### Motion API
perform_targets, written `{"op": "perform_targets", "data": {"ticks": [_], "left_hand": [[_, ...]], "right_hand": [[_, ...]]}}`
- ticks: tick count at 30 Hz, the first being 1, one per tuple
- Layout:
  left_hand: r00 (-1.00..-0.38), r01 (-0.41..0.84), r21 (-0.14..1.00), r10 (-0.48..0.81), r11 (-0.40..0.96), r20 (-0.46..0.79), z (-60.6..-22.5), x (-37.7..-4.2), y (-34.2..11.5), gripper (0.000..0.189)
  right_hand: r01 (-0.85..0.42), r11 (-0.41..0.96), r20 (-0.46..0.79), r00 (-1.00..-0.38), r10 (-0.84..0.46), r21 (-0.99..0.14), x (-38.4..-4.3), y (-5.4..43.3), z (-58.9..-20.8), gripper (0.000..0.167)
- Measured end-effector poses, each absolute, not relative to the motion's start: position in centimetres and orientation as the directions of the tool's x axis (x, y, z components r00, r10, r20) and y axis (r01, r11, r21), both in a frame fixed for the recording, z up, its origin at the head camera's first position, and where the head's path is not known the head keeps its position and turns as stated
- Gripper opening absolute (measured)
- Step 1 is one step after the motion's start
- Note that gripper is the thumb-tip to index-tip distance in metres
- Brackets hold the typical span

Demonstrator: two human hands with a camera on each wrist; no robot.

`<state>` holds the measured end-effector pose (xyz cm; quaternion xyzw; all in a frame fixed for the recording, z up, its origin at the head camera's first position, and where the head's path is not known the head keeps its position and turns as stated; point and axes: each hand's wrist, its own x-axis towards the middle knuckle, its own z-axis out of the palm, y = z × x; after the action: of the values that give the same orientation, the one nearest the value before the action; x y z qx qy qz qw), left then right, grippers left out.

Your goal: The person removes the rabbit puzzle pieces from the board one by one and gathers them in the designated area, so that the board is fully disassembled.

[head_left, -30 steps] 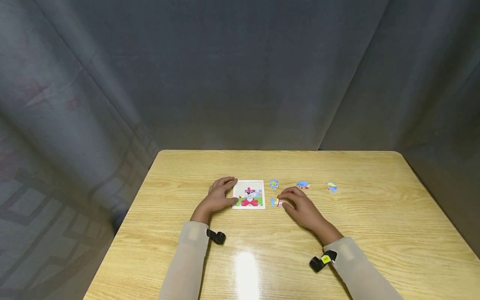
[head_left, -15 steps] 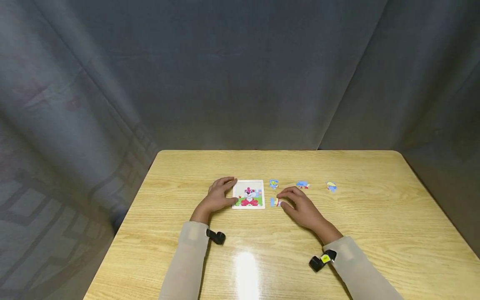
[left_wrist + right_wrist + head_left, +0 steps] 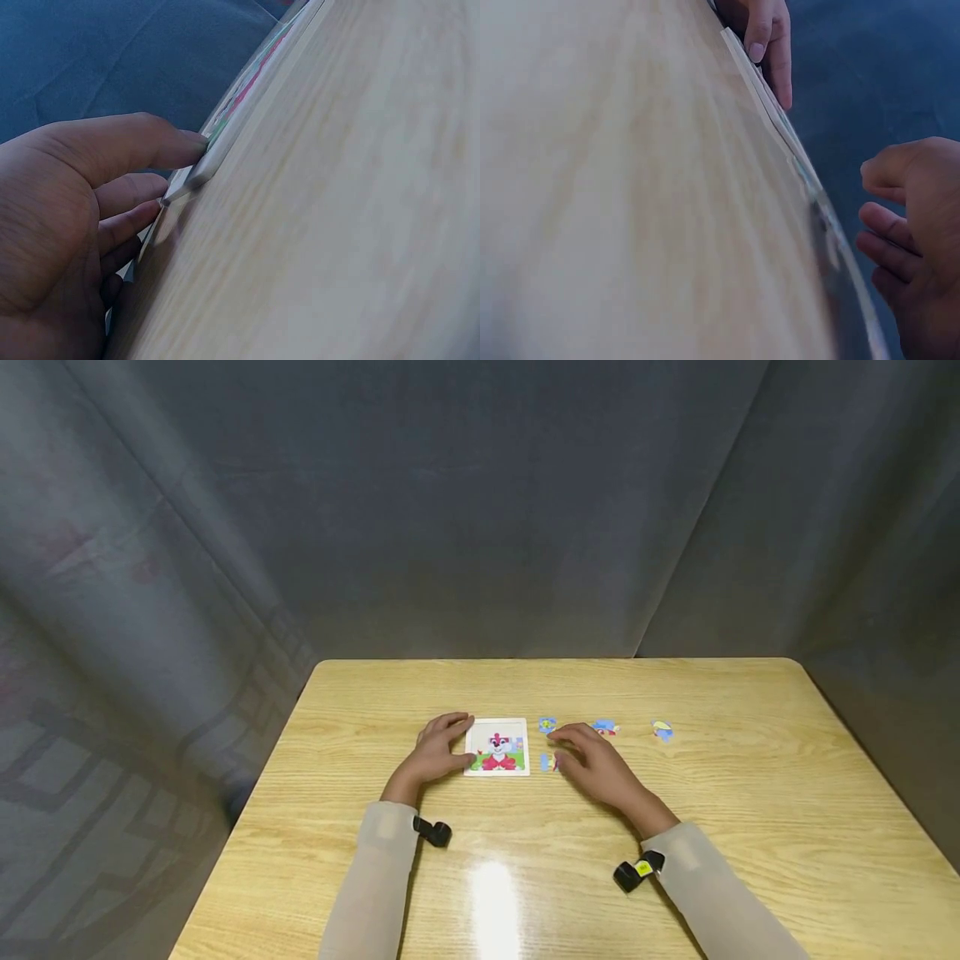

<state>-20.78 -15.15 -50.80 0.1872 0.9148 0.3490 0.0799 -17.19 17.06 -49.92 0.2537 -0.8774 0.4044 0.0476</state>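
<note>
Your left hand [image 3: 437, 755] is holding the board [image 3: 506, 727], maybe steadying it; your empty right hand [image 3: 602, 769] is hovering by a piece [image 3: 545, 762].

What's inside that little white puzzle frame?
The puzzle frame holds joined pieces showing a pink cartoon animal, with pale backing visible above. The left hand covers bits of the frame's left side; what's underneath can't be seen.

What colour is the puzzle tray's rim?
White; the puzzle tray's rim shows best from the head.
</note>
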Motion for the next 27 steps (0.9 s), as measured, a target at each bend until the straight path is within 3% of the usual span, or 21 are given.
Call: {"op": "perform_targets", "data": {"ticks": [16,27], "left_hand": [[-0.922,0.278,0.651,0.387,0.706,-0.026,-50.7,-20.9,-15.1,0.073],[-0.920,0.285,0.656,0.392,0.699,-0.017,-51.0,-20.8,-15.2,0.073]], "right_hand": [[-0.433,0.536,0.203,-0.877,-0.435,-0.724,-19.0,11.6,-48.5,0.048],[-0.447,0.597,0.176,-0.872,-0.457,-0.667,-19.2,9.0,-48.8,0.035]]}}
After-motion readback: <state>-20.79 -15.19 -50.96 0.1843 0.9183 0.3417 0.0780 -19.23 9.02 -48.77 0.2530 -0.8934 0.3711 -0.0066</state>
